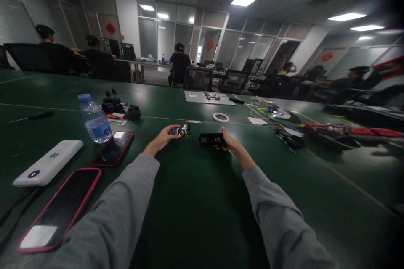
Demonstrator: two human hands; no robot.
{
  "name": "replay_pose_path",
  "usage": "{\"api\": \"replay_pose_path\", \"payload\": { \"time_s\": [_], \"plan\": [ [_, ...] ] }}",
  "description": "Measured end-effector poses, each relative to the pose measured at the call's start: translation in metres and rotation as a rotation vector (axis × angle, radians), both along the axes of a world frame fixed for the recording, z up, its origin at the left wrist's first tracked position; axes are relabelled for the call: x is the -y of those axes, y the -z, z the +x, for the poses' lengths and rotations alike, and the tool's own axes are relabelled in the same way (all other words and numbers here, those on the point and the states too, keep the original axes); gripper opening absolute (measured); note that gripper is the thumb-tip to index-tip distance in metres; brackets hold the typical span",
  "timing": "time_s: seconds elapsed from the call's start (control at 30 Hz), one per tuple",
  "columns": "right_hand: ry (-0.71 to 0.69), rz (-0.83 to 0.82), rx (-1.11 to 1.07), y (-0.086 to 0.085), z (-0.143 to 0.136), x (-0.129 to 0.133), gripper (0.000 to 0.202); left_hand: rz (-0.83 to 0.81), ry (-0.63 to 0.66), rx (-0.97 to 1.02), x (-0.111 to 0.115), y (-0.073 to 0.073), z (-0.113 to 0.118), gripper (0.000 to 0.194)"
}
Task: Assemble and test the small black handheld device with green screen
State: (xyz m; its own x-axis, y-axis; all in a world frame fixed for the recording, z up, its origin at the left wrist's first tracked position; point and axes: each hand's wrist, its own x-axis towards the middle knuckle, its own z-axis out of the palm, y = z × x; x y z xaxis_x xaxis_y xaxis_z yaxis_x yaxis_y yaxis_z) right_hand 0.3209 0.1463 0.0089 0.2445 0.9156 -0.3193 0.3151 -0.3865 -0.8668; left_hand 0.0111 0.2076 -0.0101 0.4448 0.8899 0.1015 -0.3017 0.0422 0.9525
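Observation:
My left hand (165,138) is closed on a small electronic module (184,130) with bare circuit parts at its right end. Its fingers hide part of the module. To the right, my right hand (229,142) grips a black box-shaped housing (208,139), thumb on top and fingers beneath. The housing's left end points toward the module, with a gap between the two. Both things are held just over the green table (192,201). Behind them lies a white ring (221,117), perhaps a tape roll.
To the left are a water bottle (96,122), two phones, one nearer (63,206) and one farther (114,148), and a white power bank (49,163). Black cables (116,107) lie behind. Tangled wires and tools (287,134) spread at the right. People sit at desks beyond.

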Motion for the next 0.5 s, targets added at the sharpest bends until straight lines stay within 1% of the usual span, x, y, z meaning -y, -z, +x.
{"api": "replay_pose_path", "payload": {
  "time_s": [0.07,0.13,0.23,0.33,0.4,0.5],
  "plan": [
    [-0.052,-0.044,0.085,-0.004,-0.002,0.002,0.082,-0.008,-0.007,0.003,0.001,-0.002,0.000,0.053],
    [-0.093,-0.057,0.165,-0.006,0.000,0.003,0.088,-0.024,-0.012,0.000,0.002,-0.003,0.000,0.054],
    [-0.117,-0.055,0.280,-0.005,0.007,0.001,0.088,-0.041,-0.010,0.001,0.002,-0.003,0.000,0.054],
    [-0.113,-0.073,0.320,-0.002,0.014,-0.001,0.085,-0.049,-0.015,0.028,0.002,-0.002,0.000,0.053],
    [-0.055,-0.047,0.379,-0.002,0.016,-0.001,0.080,-0.054,-0.016,0.041,0.003,-0.003,0.000,0.052],
    [0.121,0.101,0.655,-0.008,0.009,0.000,0.071,-0.056,-0.009,0.034,0.003,-0.004,0.000,0.052]
  ]
}}
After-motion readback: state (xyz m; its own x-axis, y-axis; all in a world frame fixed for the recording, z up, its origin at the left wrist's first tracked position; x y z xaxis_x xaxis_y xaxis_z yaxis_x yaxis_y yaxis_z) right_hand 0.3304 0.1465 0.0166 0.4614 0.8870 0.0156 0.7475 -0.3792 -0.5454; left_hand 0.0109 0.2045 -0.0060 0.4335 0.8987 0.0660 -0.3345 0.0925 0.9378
